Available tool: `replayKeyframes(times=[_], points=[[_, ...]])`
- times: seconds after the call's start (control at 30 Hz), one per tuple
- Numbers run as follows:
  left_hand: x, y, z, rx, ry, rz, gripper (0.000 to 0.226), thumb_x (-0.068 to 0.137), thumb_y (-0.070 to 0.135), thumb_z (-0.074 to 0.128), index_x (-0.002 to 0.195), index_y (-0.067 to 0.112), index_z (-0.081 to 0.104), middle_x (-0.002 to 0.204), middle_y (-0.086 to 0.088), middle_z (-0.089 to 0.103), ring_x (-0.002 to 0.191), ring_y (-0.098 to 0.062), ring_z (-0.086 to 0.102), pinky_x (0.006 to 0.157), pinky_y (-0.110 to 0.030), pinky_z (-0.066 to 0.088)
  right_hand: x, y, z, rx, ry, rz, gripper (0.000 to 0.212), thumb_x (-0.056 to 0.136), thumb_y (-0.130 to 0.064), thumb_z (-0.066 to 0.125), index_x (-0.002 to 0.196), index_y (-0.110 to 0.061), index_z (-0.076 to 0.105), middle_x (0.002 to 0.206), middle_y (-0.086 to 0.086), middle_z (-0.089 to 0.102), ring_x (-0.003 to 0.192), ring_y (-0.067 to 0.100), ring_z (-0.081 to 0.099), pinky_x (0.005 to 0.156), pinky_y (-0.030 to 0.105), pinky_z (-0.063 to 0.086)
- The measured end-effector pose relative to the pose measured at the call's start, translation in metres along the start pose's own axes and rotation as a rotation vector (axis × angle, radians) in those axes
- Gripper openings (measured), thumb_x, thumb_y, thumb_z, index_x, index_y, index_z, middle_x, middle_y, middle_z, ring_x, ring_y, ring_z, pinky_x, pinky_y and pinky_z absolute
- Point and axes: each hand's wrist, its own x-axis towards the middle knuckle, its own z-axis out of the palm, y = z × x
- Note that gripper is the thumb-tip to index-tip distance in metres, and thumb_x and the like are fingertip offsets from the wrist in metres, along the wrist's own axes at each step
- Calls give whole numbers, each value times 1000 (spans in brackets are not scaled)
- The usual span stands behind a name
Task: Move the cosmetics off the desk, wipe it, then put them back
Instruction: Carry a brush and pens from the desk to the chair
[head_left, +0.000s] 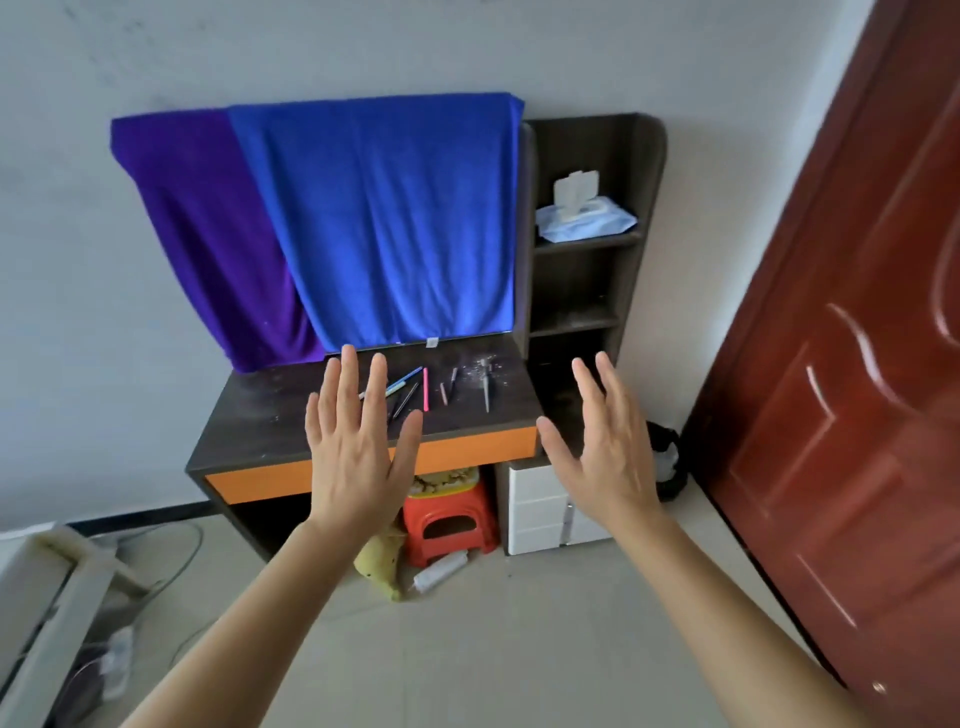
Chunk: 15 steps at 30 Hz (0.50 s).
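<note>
**Surface with cosmetics; both hands raised, holding nothing**

Head view.
- Left hand (353, 441): held up in front of the surface (270, 415), back to the camera, fingers (347, 374) straight and spread, released, grasping nothing. It covers the near ends of some cosmetics.
- Right hand (602, 447): held up in front of the surface's right end, fingers straight and released, grasping nothing.
- Cosmetics (425, 389): a loose row of slim sticks lying flat on the middle of the dark surface, between the two hands. From left: a blue pen (402, 382), a dark pencil (405, 400), a pink stick, a short pale stick (443, 393), a short dark stick (453, 378), and a grey tool (486, 389) set apart to the right.
- Pale specks dot the surface around the grey tool.
- Blue towel (384, 223) and purple towel (218, 244): hanging side by side behind the surface, the blue overlapping the purple.
- Shelf (587, 291): to the right of the towels; a wipes pack (584, 218) lies on its top level.
- Under the surface: a red stool (449, 519) and white drawers (545, 509).
- Floor: a yellow toy (382, 564) and a pale bottle (439, 571) lying in front of the stool.
- Door (857, 364): red-brown, at right.
</note>
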Motion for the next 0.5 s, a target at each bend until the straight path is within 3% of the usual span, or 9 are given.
replayKeyframes(times=[0.3,0.5], points=[[61,-88,102,124,-177,-156,70,98,53,29,157,17,20,166,-11,9,153,-30,7,119,-56,17,69,39,152,111,-206,-30,68,96,-49,54,154,-19,32,159,10,32,144,23,36,114,32,32],[129,-130,165,193,-261,-338,66,101,49,36,157,15,22,166,-11,10,153,-30,8,120,-54,18,155,76,240,153,-372,6,68,95,-41,62,153,-16,37,156,12,39,143,26,39,112,42,42]])
